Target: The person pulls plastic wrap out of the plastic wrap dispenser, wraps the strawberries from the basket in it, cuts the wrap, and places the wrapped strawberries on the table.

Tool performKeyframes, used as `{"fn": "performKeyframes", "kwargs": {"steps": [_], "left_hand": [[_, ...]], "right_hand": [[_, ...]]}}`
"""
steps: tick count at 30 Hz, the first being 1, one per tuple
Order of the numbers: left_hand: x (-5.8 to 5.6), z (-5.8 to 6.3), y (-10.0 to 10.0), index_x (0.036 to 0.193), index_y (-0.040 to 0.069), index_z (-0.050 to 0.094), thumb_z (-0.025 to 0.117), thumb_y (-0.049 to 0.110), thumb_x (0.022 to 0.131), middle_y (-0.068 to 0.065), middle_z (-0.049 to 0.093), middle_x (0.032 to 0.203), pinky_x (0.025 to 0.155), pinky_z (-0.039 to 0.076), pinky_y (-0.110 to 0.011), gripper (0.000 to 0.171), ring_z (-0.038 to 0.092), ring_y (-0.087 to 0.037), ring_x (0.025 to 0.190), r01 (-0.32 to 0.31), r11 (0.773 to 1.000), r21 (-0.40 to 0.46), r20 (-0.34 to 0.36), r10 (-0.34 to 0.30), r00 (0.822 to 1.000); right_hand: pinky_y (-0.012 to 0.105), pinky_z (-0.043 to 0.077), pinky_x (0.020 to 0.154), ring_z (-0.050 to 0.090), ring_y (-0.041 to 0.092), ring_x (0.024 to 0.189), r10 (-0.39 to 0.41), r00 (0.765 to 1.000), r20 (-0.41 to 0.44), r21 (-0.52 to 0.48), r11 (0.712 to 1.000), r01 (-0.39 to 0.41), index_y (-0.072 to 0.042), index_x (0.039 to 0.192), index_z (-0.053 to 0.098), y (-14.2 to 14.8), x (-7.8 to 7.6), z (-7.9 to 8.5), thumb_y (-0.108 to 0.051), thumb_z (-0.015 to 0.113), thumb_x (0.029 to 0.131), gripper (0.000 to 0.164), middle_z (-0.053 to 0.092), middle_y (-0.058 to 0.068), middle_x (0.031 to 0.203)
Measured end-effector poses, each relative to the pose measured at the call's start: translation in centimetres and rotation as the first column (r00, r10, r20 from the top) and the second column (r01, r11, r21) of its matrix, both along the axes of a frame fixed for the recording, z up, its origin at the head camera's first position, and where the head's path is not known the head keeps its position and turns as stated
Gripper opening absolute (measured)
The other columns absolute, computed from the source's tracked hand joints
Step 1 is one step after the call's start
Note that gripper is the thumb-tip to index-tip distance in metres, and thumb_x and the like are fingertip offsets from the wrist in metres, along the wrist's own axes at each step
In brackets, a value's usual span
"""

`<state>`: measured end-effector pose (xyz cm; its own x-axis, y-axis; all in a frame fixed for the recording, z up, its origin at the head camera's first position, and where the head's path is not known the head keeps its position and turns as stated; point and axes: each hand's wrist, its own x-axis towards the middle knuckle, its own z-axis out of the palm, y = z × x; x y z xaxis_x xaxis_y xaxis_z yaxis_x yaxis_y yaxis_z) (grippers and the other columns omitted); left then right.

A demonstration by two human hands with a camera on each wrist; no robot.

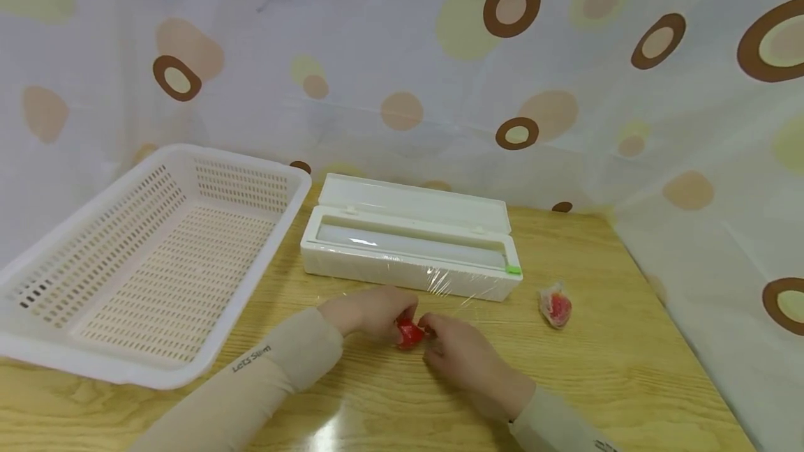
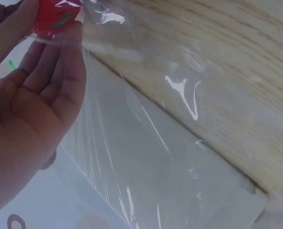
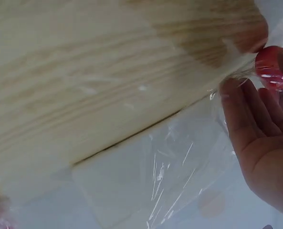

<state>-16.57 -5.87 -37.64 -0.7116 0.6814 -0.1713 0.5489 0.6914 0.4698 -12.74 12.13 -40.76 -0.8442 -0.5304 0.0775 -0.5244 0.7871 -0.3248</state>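
A small, shiny red object (image 1: 410, 334) with a green mark on it (image 2: 60, 14) is partly hidden by fingers, so its kind is unclear. My left hand (image 1: 380, 311) grips it between thumb and fingertips. From the other side, my right hand (image 1: 467, 361) has curled fingers against it, pinching clear cling film (image 3: 244, 74) at its edge. The film stretches from the hands over the front of a white cling film dispenser (image 1: 402, 269). Inside the dispenser, whose lid stands raised, lies a film roll (image 1: 408, 244).
A large white slotted basket (image 1: 251, 298) takes up the left of the wooden table (image 1: 603, 368). Right of the dispenser lies a red piece wrapped in film (image 1: 556, 307). A green slider (image 1: 514, 270) sits at the dispenser's right end. Behind hangs a patterned curtain (image 1: 402, 40).
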Motion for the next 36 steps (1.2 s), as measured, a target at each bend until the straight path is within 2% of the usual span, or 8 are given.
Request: {"fn": "performKeyframes", "kwargs": {"steps": [3, 5, 10, 19, 22, 28, 30, 36], "left_hand": [[-0.1, 0.1, 0.0, 0.082, 0.008, 0.057, 0.071, 0.008, 0.076, 0.003, 0.051, 0.073, 0.066, 0.042, -0.024, 0.016, 0.046, -0.012, 0.07, 0.002, 1.0, -0.005, 0.0, -0.002, 1.0], [-0.1, 0.2, -0.1, 0.082, 0.008, 0.057, 0.071, 0.007, 0.075, 0.003, 0.052, 0.073, 0.066, 0.042, -0.025, 0.016, 0.046, -0.012, 0.07, -0.004, 1.0, -0.002, 0.016, 0.004, 1.0], [-0.2, 0.5, 0.0, 0.084, 0.007, 0.059, 0.07, 0.007, 0.078, -0.001, 0.061, 0.08, 0.072, 0.048, -0.028, 0.012, 0.05, -0.012, 0.073, -0.015, 1.0, 0.001, 0.049, 0.015, 0.999], [-0.4, 0.2, -0.2, 0.089, 0.004, 0.062, 0.069, 0.018, 0.081, -0.006, 0.066, 0.089, 0.077, 0.051, -0.031, 0.017, 0.055, -0.013, 0.078, -0.031, 0.999, 0.03, 0.053, 0.029, 0.998], [-0.5, -0.1, -0.5, 0.087, 0.004, 0.062, 0.07, 0.019, 0.081, -0.005, 0.064, 0.085, 0.073, 0.05, -0.03, 0.018, 0.053, -0.013, 0.075, -0.036, 0.997, 0.063, 0.059, 0.033, 0.998], [-0.8, -1.4, -1.0, 0.086, 0.003, 0.064, 0.071, 0.021, 0.08, -0.005, 0.064, 0.082, 0.07, 0.049, -0.029, 0.02, 0.052, -0.011, 0.072, -0.033, 0.986, 0.166, 0.077, 0.021, 0.997], [-0.8, -1.7, -1.3, 0.091, 0.001, 0.066, 0.068, 0.017, 0.082, -0.008, 0.069, 0.088, 0.075, 0.052, -0.032, 0.018, 0.057, -0.013, 0.077, -0.033, 0.981, 0.19, 0.082, 0.018, 0.996], [-0.7, -2.1, -1.7, 0.104, -0.004, 0.066, 0.061, 0.002, 0.082, -0.016, 0.071, 0.1, 0.084, 0.054, -0.037, 0.024, 0.065, -0.023, 0.092, -0.085, 0.961, 0.263, 0.108, 0.058, 0.992]], "right_hand": [[0.044, 0.054, 0.082, 0.061, 0.025, 0.097, -0.002, 0.998, -0.057, -0.02, 1.0, 0.001, -0.003, 0.105, 0.062, 0.6, 0.3, 0.4, -0.009, 0.069, 0.076, 0.03, 0.068, 0.012, 0.102], [0.042, 0.055, 0.082, 0.06, 0.024, 0.098, 0.063, 0.986, -0.153, -0.013, 0.998, -0.066, -0.002, 0.104, 0.063, 0.6, 0.6, 0.6, -0.012, 0.071, 0.076, 0.031, 0.067, 0.01, 0.101], [0.034, 0.056, 0.078, 0.06, 0.019, 0.094, 0.252, 0.902, -0.351, 0.09, 0.968, -0.235, -0.002, 0.108, 0.063, -0.3, 0.8, -0.2, -0.015, 0.072, 0.076, 0.035, 0.065, 0.006, 0.1], [0.031, 0.056, 0.07, 0.057, 0.017, 0.088, 0.189, 0.88, -0.435, 0.093, 0.982, -0.165, -0.003, 0.101, 0.064, -1.4, 0.3, -1.7, -0.011, 0.073, 0.075, 0.029, 0.062, 0.006, 0.094], [0.03, 0.056, 0.069, 0.057, 0.017, 0.086, 0.196, 0.86, -0.471, 0.103, 0.981, -0.167, -0.003, 0.097, 0.063, -1.7, -0.2, -2.0, -0.01, 0.072, 0.076, 0.024, 0.062, 0.006, 0.092], [0.031, 0.055, 0.07, 0.059, 0.018, 0.082, 0.253, 0.794, -0.554, 0.102, 0.966, -0.236, -0.003, 0.094, 0.063, -1.7, -1.4, -2.8, -0.008, 0.073, 0.073, 0.024, 0.062, 0.006, 0.087], [0.031, 0.055, 0.069, 0.059, 0.018, 0.081, 0.255, 0.795, -0.55, 0.084, 0.964, -0.251, -0.003, 0.091, 0.063, -1.6, -1.6, -2.7, -0.009, 0.074, 0.072, 0.023, 0.063, 0.005, 0.086], [0.031, 0.055, 0.068, 0.057, 0.017, 0.078, 0.258, 0.842, -0.474, 0.072, 0.964, -0.256, -0.003, 0.087, 0.062, -1.7, -1.9, -1.7, -0.01, 0.074, 0.072, 0.02, 0.061, 0.005, 0.084]]}}
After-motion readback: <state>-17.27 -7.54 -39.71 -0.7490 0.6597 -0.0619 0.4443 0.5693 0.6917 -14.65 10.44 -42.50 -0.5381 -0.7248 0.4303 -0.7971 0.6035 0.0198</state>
